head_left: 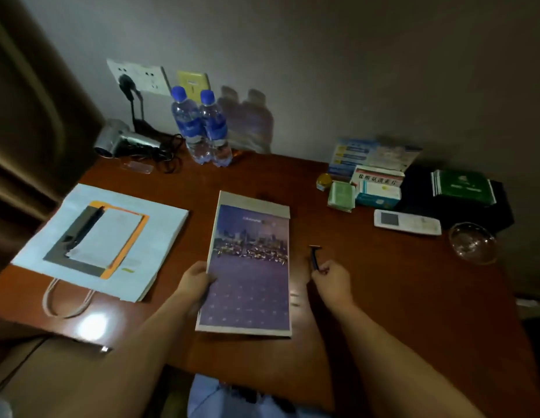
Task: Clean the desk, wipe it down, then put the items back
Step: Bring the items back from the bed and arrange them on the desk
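— Head view: what is held by the left hand [193, 282]?
— The booklet [247, 267] is gripped at its left edge, lying on the desk [383, 297] just right of that hand.
— And the right hand [332, 282]?
— A small razor [314, 257] is pinched in curled fingers, sticking out beyond them.

Head-worn view, down onto desk [383, 297]
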Motion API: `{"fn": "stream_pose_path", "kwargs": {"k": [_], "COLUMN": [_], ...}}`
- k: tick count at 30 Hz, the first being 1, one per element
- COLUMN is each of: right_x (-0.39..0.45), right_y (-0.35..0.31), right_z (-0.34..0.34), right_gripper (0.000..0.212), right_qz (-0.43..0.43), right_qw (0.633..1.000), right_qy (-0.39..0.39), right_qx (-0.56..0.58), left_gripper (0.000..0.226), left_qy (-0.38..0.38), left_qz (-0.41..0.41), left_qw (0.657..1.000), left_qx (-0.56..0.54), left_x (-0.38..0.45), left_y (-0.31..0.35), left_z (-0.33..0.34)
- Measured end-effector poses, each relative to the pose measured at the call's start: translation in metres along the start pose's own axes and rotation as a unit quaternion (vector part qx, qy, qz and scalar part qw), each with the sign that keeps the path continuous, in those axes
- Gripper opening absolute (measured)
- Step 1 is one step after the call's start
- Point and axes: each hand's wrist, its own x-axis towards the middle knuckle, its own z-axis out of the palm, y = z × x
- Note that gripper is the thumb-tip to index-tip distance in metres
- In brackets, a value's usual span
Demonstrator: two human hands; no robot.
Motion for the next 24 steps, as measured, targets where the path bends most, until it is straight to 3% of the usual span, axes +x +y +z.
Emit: {"fn": "stream_pose_path", "kwargs": {"k": [2,5,10,15,20,22,24], "right_x": [0.007,0.007,0.006,0.009,0.002,-0.002,-0.005], "right_y": [0.000,0.002,0.005,0.009,0.005,0.002,-0.004], "right_z": [0.003,0.009,0.017,0.036,0.044,0.046,0.054], "right_gripper": [0.021,0.033,0.007,0.002,0.006,0.008,0.018], "right_qz": [0.012,0.042,0.109,0.144,0.129,0.131,0.145], "right_qw": [1.000,0.998,0.992,0.983,0.974,0.975,0.981], "right_qy": [0.011,0.032,0.063,0.113,0.188,0.172,0.073], "right_qx": [-0.010,-0.024,-0.014,-0.006,0.004,0.057,0.102], "left_gripper": [0.011,0.015,0.025,0.030,0.010,0.014,0.014], "left_qy": [-0.009,-0.015,-0.051,-0.059,-0.082,-0.096,-0.118], "left_qz": [0.004,0.024,0.065,0.118,0.114,0.107,0.088], "left_qw": [1.000,0.996,0.966,0.930,0.911,0.907,0.907], "left_qx": [0.029,0.085,0.244,0.344,0.387,0.396,0.394], "left_x": [0.016,0.043,0.075,0.097,0.098,0.099,0.097], "left_y": [0.010,0.019,0.030,0.029,0.031,0.031,0.035], "left_z": [0.001,0.002,0.003,0.000,-0.004,-0.003,-0.004]}}
